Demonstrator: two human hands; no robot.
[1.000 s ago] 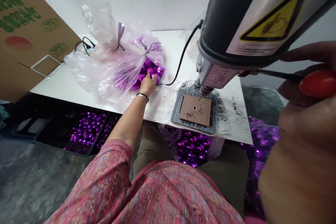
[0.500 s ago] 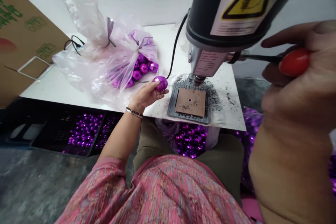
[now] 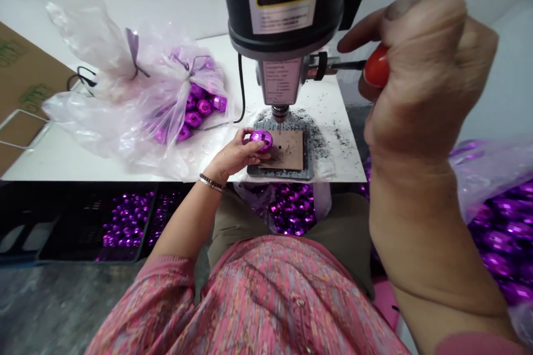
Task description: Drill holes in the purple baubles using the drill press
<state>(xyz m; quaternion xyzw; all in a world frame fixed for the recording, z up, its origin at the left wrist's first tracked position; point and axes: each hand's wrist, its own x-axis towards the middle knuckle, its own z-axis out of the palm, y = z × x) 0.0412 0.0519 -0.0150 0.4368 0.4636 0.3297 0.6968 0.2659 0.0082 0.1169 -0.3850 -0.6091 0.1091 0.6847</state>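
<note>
Between the thumb and fingers of my left hand [image 3: 238,154] is a shiny purple mirror-faceted ball [image 3: 261,140]. It is held over the left edge of a brown square board [image 3: 291,151], which has a small dark hole and lies on the grey base plate [image 3: 308,169] of a drill press [image 3: 287,16]. The drill chuck [image 3: 280,113], with a thin bit, points down above the board, to the right of the ball. My right hand [image 3: 420,61] is closed around the red knob [image 3: 377,66] of the press lever, at the upper right.
Clear plastic bags [image 3: 125,105] of purple balls lie on the white table [image 3: 216,44] at left. Dark shavings [image 3: 320,136] surround the base. Black crates [image 3: 83,227] with more balls stand below left. A bag of balls [image 3: 293,211] hangs between the knees; another [image 3: 503,233] is at right.
My left hand has carried the ball onto the board's left side, closer to the bit. My right hand stays on the lever knob. The whole view has shifted.
</note>
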